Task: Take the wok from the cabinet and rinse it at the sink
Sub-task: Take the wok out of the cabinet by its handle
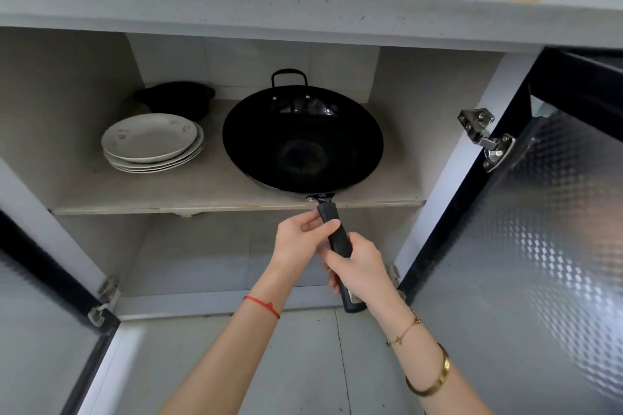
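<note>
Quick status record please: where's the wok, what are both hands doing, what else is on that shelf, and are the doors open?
wok: on the cabinet's middle shelf, right side, long handle sticking out over the front edge
left hand: grips the handle near the wok
right hand: grips the handle farther back
plates: stacked left of the wok
dark pot: behind the plates
cabinet doors: both open
stage: wok not yet lifted out
</note>
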The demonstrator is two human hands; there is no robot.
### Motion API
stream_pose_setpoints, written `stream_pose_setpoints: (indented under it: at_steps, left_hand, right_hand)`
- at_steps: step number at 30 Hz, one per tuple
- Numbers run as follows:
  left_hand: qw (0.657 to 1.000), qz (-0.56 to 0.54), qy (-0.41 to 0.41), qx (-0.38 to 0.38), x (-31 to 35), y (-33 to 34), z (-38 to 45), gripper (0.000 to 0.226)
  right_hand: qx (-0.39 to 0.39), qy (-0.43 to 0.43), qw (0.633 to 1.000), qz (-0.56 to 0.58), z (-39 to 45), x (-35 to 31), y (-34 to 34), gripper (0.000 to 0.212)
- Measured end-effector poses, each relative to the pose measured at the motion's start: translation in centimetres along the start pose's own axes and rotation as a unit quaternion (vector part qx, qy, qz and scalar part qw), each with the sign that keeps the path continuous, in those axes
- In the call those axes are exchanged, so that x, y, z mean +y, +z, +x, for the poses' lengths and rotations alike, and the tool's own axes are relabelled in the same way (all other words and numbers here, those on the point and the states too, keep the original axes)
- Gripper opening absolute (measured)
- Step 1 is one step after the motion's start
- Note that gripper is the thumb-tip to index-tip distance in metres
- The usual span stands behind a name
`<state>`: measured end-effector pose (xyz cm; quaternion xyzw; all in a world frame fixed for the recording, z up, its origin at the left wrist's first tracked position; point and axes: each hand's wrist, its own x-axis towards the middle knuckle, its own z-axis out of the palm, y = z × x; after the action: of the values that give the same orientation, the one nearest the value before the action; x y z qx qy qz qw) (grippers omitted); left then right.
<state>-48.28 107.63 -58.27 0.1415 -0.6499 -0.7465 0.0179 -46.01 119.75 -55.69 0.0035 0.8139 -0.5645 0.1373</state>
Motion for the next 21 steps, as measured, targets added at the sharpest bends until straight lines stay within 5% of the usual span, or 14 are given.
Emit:
stream_pose_setpoints:
  at_steps: [6, 21]
  left_hand:
    - [0.996, -0.05, -0.035, -0.058, -1.0, -0.7, 0.2, 0.032]
    - [0.977, -0.104, -0.177, -0.063, 4.3, 0.1, -10.9, 0.031]
  right_hand:
    - [-0.024, 0.035, 0.995, 0.095, 0.0, 0.5, 1.4, 0.007]
    - [-0.031, 0.121, 0.992, 0.0, -10.6, -3.5, -0.8, 0.009]
